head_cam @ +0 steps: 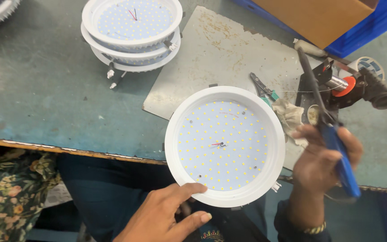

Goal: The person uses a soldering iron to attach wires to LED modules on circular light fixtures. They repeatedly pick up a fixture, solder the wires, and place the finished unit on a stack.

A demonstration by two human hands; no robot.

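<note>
We work at a worn teal bench whose near edge shows a chipped wooden lip; a grey metal plate, rust-stained, lies on it as a work pad. At the far right corner a brown cardboard box sits in a blue crate.

The round white LED downlight, its board of small yellow diodes facing up, hangs half over the bench edge, tilted toward us so the centre wires are easy to reach. Our left hand steadies it from below, thumb on the near rim, fingers spread wide. Two like lamps are stacked at the back, well apart.

Our right hand is closed around a blue-handled soldering iron, tip pointing away, just beside the lamp. Behind it stand a black holder with a solder spool, a crumpled rag and a small clip near the plate's edge.
</note>
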